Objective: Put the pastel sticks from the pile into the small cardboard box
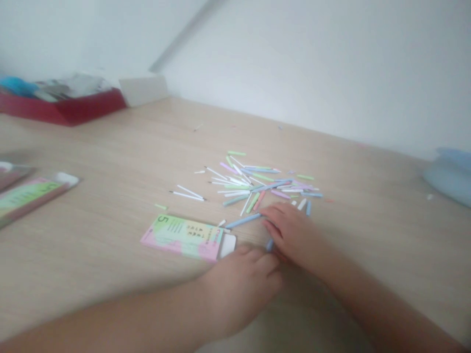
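Observation:
My left hand (243, 287) is closed, with its fingers curled under and their tips hidden. It lies beside the open end of a pastel carton (180, 238) marked 5, where a white inner tray (227, 246) pokes out. My right hand (294, 235) bends over the tabletop, its fingertips at the end of a blue pen barrel (243, 220). Between both hands shows a short stretch of another blue barrel (270, 244); which hand grips it is unclear. Just beyond lies a loose heap of pen parts (253, 184): white refills, and green, pink, purple and blue barrels.
Two more cartons (37, 193) lie at the left edge. A red box (73, 108) filled with assorted items stands at the back left, beside a whitish box (143, 89). A pale blue object (451, 174) is at the right, near the wall. Small pieces lie scattered around the heap.

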### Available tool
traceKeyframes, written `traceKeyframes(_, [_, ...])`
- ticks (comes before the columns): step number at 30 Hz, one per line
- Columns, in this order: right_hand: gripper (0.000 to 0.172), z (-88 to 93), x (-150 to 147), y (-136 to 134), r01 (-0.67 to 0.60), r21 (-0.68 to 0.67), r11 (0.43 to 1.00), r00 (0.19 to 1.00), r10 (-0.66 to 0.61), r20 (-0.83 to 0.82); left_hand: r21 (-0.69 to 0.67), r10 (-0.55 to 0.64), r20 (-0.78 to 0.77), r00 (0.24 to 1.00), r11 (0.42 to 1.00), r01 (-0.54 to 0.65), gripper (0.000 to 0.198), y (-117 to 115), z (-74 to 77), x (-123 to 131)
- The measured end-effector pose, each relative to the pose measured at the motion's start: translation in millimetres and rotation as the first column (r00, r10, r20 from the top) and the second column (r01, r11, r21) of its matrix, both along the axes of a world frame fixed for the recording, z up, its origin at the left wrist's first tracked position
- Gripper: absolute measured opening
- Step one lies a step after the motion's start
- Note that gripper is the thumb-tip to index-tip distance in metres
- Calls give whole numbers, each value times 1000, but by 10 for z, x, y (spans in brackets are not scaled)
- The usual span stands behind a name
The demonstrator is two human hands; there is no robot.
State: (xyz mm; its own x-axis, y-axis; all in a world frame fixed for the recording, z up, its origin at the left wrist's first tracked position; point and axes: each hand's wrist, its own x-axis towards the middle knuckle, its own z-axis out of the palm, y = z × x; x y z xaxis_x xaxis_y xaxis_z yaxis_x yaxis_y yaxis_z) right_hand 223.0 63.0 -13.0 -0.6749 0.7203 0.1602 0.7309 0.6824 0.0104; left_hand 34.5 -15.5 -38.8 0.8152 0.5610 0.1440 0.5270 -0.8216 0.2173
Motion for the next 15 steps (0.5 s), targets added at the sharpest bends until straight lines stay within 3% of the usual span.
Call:
traceKeyframes(3, [15,135,-269,178,-184,-88,979,966,197,170,7,-5,-16,1000,1000,5,12,-5,31,-4])
traceKeyframes(5, [15,141,-413,265,-225,-96,970,948,240,210,10,-2,-28,1000,1000,2,12,-10,46,-8])
traceKeyframes(10, [25,34,-625,368,-149,-34,988,968,153,197,25,0,-20,1000,1000,1,13,-23,50,-9])
traceKeyframes(13, [24,76,-684,314,-117,-27,993,986,120,120,29,18,-8,1000,999,-18,14,-25,33,0])
traceKeyframes(15, [25,137,-710,241,-154,-95,983,987,159,40,35,31,6,1000,999,-31,18,-27,21,9])
